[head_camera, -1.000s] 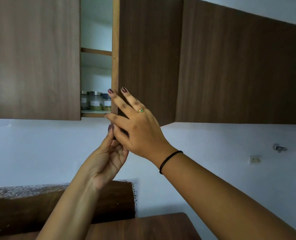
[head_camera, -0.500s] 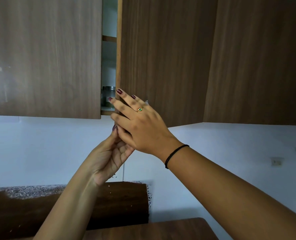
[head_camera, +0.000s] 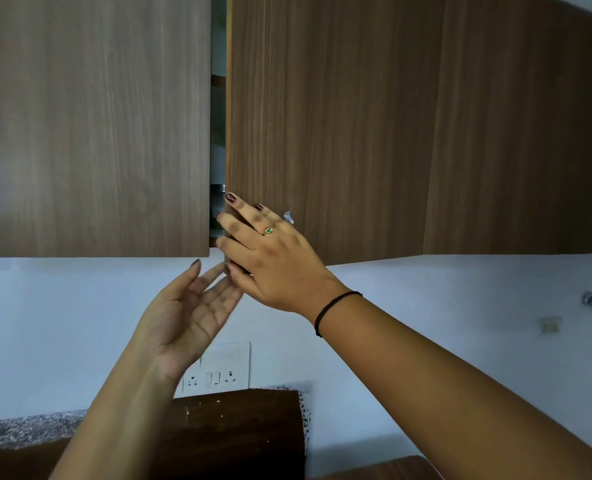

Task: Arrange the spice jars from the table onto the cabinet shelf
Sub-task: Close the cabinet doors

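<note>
One spice jar (head_camera: 217,201) shows dimly through the narrow gap, otherwise hidden behind the cabinet door (head_camera: 322,126). Right hand (head_camera: 270,258) lays straight fingers (head_camera: 241,216) on the door's edge; left hand (head_camera: 187,317) is spread, holding nothing.

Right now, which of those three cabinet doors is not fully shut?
The middle door, with the right hand flat on its left edge: a narrow gap beside it shows a jar inside.
</note>
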Motion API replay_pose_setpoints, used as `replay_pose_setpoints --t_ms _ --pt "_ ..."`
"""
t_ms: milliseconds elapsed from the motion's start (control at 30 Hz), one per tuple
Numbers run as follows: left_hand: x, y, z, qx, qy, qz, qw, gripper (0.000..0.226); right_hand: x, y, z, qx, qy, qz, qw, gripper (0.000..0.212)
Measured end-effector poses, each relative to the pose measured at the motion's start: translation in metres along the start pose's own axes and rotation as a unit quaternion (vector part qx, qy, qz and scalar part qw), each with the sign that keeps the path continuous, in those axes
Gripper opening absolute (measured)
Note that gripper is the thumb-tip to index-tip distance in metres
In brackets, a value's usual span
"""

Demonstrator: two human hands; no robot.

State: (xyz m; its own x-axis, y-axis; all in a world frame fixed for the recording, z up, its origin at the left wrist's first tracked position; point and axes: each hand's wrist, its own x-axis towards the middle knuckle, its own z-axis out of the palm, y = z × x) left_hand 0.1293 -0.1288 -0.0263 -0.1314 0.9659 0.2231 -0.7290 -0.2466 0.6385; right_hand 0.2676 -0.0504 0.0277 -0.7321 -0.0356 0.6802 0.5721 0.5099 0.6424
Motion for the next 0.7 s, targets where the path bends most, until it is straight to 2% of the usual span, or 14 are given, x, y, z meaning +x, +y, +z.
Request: replay_pose_setpoints --t_ms 133,233,333,400,500,533,600,700 --pt "0.009 0.023 -0.006 0.067 0.028 0.146 0.987 0.033 0.007 -0.004 0.016 0.0 -0.017 0.02 1.0 0.036" --pt "0.015 0.037 0.001 0.207 0.036 0.277 0.938 0.029 0.012 -0.006 0.026 0.001 -0.027 0.028 0.999 0.037" --pt "0.025 0.044 0.014 0.349 0.02 0.378 0.857 0.033 0.014 -0.007 0.035 0.008 -0.025 0.035 0.999 0.043" --pt "0.037 0.047 0.022 0.442 0.002 0.426 0.789 0.04 0.013 -0.007 0.04 0.004 -0.029 0.035 0.999 0.051" --pt "0.061 0.054 0.035 0.615 0.01 0.479 0.626 0.058 0.014 -0.008 0.047 -0.011 -0.024 0.04 0.999 0.061" --pt "0.068 0.058 0.039 0.652 0.013 0.483 0.585 0.062 0.015 -0.009 0.048 -0.013 -0.017 0.042 0.999 0.059" --pt "0.078 0.064 0.046 0.698 0.008 0.473 0.537 0.065 0.015 -0.009 0.05 -0.018 -0.008 0.042 0.999 0.056" --pt "0.084 0.069 0.052 0.717 0.008 0.459 0.525 0.065 0.015 -0.007 0.051 -0.017 -0.015 0.031 0.999 0.054"
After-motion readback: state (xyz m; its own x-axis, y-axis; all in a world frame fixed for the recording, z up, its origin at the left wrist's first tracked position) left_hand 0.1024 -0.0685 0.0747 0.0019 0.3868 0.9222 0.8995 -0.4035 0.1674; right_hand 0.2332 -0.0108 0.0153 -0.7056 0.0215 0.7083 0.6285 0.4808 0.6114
